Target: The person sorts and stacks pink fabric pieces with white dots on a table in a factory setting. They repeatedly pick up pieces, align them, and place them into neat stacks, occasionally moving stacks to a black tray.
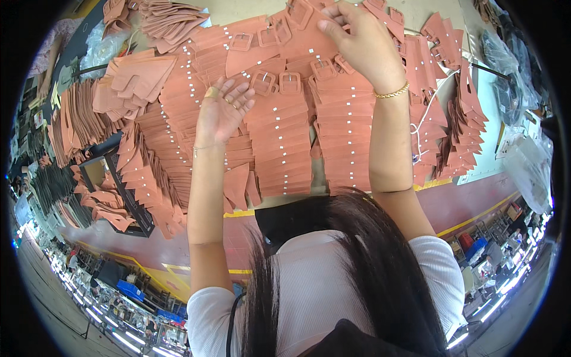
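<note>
My left hand [221, 116] is turned palm up over overlapping rows of coral-coloured leather pieces [276, 134]. Its fingers are loosely curled and apart, with nothing in them; something yellow wraps the thumb. At the far middle, my right hand [363, 44] has thumb and index finger at the edge of a coral leather piece [312, 41], seemingly pinching it; the fingertips are partly hidden. A tilted coral buckle [299, 12] lies just left of those fingers. Between the hands are more covered buckles [290, 83] with metal prongs. Small white tags [278, 119] run down the rows.
Stacks of coral pieces [134, 80] stand at the left, beside a dark-framed box [143, 211]. Clear plastic bags [529, 172] hang at the right, near a white cord [419, 134]. A person's arm [50, 62] shows at the far left edge.
</note>
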Demonstrator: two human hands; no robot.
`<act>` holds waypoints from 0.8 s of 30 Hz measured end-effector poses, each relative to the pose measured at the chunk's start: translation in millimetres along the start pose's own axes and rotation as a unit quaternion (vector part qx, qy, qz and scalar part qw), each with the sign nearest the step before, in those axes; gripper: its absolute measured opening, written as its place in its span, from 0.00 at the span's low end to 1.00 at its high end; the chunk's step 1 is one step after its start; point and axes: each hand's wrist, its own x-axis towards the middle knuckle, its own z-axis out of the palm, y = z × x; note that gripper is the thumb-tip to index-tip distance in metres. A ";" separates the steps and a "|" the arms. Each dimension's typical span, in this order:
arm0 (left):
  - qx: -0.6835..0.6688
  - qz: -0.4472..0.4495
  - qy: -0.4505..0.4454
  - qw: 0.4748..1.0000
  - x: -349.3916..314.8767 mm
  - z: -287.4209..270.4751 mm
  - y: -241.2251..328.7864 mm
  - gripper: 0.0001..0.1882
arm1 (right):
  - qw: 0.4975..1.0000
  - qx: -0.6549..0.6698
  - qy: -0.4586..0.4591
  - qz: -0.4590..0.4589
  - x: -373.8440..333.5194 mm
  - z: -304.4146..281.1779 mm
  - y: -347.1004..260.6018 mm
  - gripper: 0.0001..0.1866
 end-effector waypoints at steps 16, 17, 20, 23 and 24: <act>-0.133 -0.139 -0.060 0.980 -40.3 -33.2 -81.8 0.21 | 0.992 0.110 -0.067 -0.010 -20.5 30.2 37.8 0.12; -0.164 -0.128 -0.059 0.976 -36.4 -29.6 -87.3 0.19 | 0.980 0.177 -0.074 -0.044 -21.5 40.4 41.1 0.11; -0.229 -0.110 -0.067 0.965 -26.9 -26.6 -96.2 0.15 | 0.912 0.315 -0.193 0.179 -30.7 69.6 56.0 0.12; -0.220 -0.091 -0.055 0.970 -16.1 -22.2 -102.3 0.13 | 0.927 0.245 -0.197 0.205 -49.6 100.6 67.3 0.11; -0.202 -0.089 -0.027 0.975 -13.7 -19.4 -104.1 0.12 | 0.938 0.184 -0.200 0.216 -55.7 105.3 70.4 0.10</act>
